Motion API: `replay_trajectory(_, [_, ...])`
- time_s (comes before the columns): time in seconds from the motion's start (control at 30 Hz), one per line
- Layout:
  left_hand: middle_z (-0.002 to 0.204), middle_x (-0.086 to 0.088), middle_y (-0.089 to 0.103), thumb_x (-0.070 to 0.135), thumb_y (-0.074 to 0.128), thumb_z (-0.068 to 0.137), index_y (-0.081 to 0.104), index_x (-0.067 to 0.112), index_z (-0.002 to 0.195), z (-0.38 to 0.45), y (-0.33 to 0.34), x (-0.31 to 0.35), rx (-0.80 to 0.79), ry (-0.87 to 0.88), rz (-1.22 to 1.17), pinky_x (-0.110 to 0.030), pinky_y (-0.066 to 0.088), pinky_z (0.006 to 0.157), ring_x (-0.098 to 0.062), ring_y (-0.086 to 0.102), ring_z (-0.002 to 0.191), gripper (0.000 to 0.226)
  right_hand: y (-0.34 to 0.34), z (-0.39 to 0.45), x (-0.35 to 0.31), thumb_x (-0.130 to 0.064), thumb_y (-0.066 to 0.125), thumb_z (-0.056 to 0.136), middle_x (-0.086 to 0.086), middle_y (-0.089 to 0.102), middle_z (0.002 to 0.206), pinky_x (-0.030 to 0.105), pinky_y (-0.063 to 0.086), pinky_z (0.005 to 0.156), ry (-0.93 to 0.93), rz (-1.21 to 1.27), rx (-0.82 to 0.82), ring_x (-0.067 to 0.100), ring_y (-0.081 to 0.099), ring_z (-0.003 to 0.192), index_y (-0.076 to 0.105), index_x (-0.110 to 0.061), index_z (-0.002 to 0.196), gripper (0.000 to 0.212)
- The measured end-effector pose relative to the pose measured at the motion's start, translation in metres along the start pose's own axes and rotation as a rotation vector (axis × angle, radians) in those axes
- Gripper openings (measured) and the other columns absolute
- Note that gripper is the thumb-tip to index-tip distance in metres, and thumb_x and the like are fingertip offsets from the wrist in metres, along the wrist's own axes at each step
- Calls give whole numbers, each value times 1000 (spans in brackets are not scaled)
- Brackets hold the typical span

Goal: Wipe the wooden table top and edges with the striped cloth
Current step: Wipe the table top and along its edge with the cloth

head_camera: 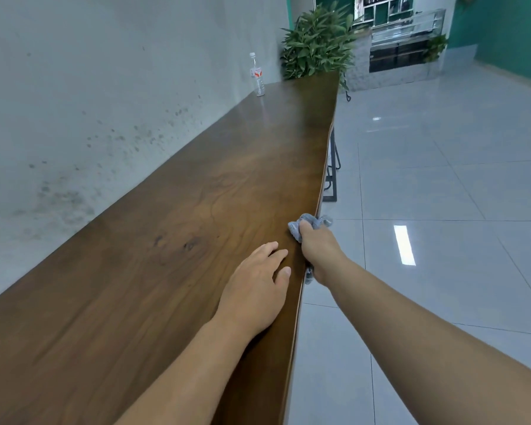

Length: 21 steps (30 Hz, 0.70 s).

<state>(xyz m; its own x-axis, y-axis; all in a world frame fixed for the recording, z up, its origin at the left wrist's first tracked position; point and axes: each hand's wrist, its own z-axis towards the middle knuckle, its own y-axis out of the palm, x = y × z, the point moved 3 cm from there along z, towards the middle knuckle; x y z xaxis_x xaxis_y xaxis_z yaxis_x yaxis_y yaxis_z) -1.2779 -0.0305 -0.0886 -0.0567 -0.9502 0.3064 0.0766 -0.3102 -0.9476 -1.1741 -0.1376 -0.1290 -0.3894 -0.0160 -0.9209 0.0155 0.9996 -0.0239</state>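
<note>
The right hand (318,245) is clenched around the bunched striped cloth (309,224), pressing it against the wooden table (172,234) at its floor-side edge. The left hand (258,286) lies flat, fingers spread, on the top just beside it. Farther along the table stands a water bottle (257,75) by the wall; bare wood lies between.

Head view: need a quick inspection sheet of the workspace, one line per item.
Surface: long wooden table against a stained grey wall; top looks bare and dry.
Job's things: striped cloth bunched over the table's right edge.
Clutter: water bottle upright at the far end by the wall.
Hands: right hand grips the cloth at the edge; left hand flat on the top, empty.
Cables: nothing seen.
Surroundings: potted plant beyond the far end, glossy tiled floor, counter in the back.
</note>
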Motion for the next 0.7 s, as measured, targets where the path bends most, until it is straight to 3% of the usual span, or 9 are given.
replay_trajectory(0.5, [156,17,22,41,30,102,34,34,146,-13,-1,-1,41,-12,10,-25,19,116,-1,17,143,46,0,12,-8,-44,35,100,8,45,144,46,39,107,-14,8,37,29,47,126,26,-17,152,59])
replay_trajectory(0.7, [156,19,20,42,30,102,31,35,148,-32,-2,-1,60,2,5,-19,14,113,1,14,143,46,3,-14,10,-45,33,101,5,49,137,41,44,98,1,1,-2,25,50,117,33,-23,147,51])
